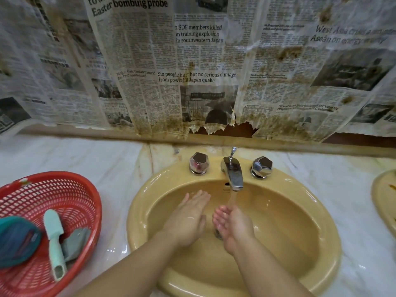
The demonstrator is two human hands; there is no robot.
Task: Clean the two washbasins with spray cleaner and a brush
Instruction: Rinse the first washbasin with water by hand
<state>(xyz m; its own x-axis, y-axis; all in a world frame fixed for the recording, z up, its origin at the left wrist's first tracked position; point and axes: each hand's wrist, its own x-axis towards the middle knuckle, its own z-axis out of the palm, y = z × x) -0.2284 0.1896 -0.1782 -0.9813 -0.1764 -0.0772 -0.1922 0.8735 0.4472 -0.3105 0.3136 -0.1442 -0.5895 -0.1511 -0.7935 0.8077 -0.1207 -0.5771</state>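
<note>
A mustard-yellow washbasin (300,243) is set into a white marble counter. Water runs from its chrome tap (233,174), which has a faceted chrome knob (198,162) on the left and another chrome knob (261,167) on the right. Both my hands are inside the bowl. My right hand (232,224) is cupped palm up under the stream. My left hand (189,217) is flat with fingers apart, just left of the stream, holding nothing. A mint-green brush (54,239) lies in a red basket (70,189) at the left. The rim of a second yellow basin (383,202) shows at the right edge.
The red basket also holds a teal and blue pad (18,239) and a grey cloth (76,243). Stained, torn newspaper (192,71) covers the wall behind the counter. White marble counter (120,174) lies between basket and basin.
</note>
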